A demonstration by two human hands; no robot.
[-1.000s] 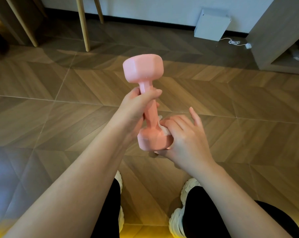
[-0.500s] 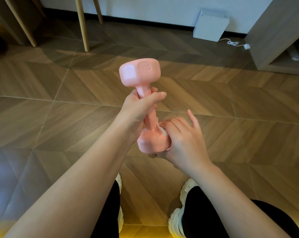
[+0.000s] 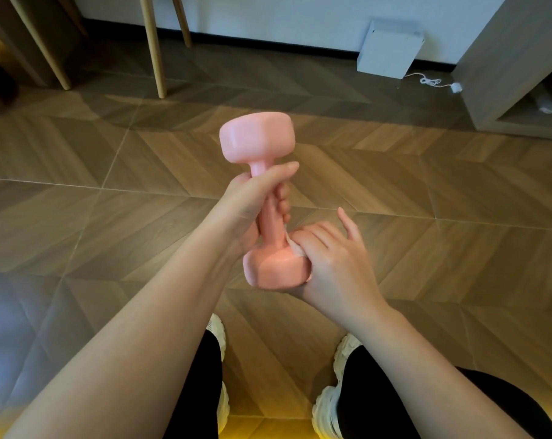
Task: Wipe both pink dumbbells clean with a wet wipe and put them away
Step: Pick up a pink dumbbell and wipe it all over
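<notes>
One pink dumbbell (image 3: 258, 137) stands nearly upright in mid-air over the wooden floor. My left hand (image 3: 252, 204) grips its handle, fingers curled round the bar. My right hand (image 3: 328, 264) cups the lower head from the right and presses a small white wet wipe (image 3: 292, 245) against it. Only a crumpled edge of the wipe shows between my fingers and the head. My right little finger sticks out straight. The second pink dumbbell is not in view.
Pale wooden furniture legs (image 3: 154, 49) stand at the back left. A white box (image 3: 388, 49) leans on the wall, with a white cable and plug (image 3: 439, 82) beside it. A grey cabinet (image 3: 515, 68) sits at the right. My white shoes (image 3: 328, 403) are below.
The dumbbell has turned in my left hand, so the "1KG" marking on its upper head no longer shows. My right hand with the wipe has stayed on the lower head, shifting slightly.
</notes>
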